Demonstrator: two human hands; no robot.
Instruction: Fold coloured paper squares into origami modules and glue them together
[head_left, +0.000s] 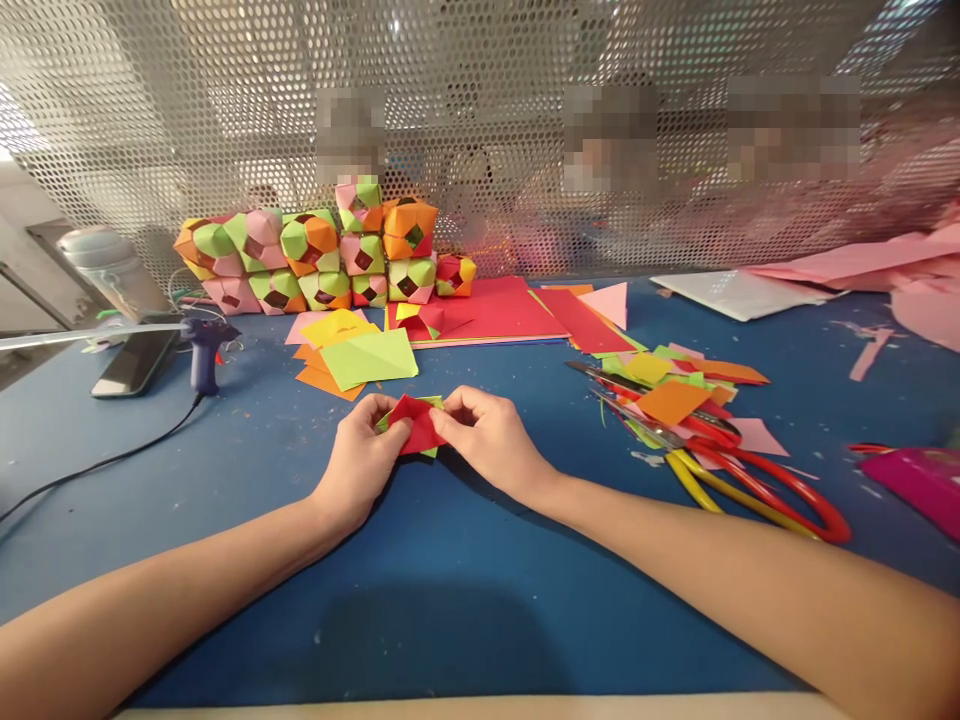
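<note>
A small folded piece of red and green paper (417, 425) is held between both hands above the blue table, near the middle of the view. My left hand (364, 450) pinches its left side, with the thumb on the red face. On the right side, my right hand (487, 435) grips the same piece between thumb and fingers. Just beyond the hands lie loose green paper (371, 357), yellow paper (337, 327) and orange sheets. Some fingertips are hidden behind the folded paper.
Folded paper balls (307, 240) are stacked along the mesh partition (525, 230). Scissors (780, 490) lie among paper scraps (675, 400) at right. A glue gun (202, 355), phone (135, 358) and bottle (112, 265) stand or lie at left. Red sheets (495, 310) lie behind.
</note>
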